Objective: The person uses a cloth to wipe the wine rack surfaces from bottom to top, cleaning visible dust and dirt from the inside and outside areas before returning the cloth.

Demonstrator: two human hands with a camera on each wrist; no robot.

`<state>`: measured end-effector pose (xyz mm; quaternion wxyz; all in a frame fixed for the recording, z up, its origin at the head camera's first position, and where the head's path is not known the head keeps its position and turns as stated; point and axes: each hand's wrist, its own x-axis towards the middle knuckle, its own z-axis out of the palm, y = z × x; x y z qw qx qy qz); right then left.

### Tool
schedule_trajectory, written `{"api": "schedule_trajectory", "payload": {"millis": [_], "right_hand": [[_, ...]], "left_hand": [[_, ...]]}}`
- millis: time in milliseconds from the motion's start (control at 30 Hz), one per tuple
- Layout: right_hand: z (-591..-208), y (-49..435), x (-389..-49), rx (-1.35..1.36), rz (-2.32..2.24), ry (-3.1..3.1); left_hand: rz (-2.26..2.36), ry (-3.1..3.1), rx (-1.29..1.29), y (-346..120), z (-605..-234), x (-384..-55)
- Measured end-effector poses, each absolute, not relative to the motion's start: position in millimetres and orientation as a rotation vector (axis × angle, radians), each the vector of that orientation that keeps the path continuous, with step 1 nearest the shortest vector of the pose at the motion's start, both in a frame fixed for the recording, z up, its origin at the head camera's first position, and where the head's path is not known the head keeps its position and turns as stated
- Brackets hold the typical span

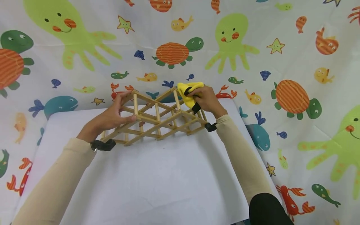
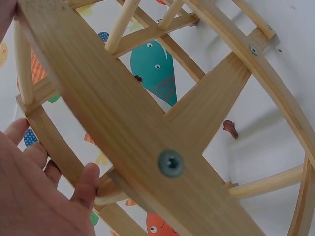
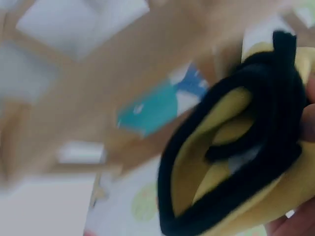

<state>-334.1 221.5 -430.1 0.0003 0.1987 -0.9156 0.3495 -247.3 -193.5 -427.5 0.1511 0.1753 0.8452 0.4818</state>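
A lattice rack (image 1: 160, 125) of pale wooden slats and dowels stands near the back of the white table, slanting across it. My left hand (image 1: 113, 114) holds its upper left part, thumb on the near side and fingers over the far side. In the left wrist view that hand (image 2: 47, 172) is beside a slat, and a metal screw (image 2: 171, 163) shows in the wood. My right hand (image 1: 206, 98) pinches a yellow cloth (image 1: 189, 104) with black edging at the rack's upper right end. The cloth (image 3: 246, 191) hangs folded beside blurred slats in the right wrist view.
A white-covered table (image 1: 160, 181) lies under the rack. Behind and around it hangs a curtain (image 1: 174, 31) printed with sea animals. A small reddish-brown thing (image 2: 230, 129) shows through the slats. Black straps (image 1: 103, 145) circle the wrists.
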Motion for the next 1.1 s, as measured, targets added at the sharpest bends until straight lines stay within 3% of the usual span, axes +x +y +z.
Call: {"api": "schedule_trajectory", "payload": {"millis": [367,767,1100], "right_hand": [[-465.7,283.4,-336.8,0.339,0.453,-3.311],[-427.0,234.7,-325.0,0.652,1.057,-2.932],[-420.7,252.4,-320.1,0.712,1.193,-2.993]], "left_hand": [[1.354,2.416,0.455,-192.1,-432.7,-241.8],[1.393,2.416,0.440,-192.9,-428.8,-239.5],[1.352,2.437,0.453,-188.5,-426.2,-240.8]]}}
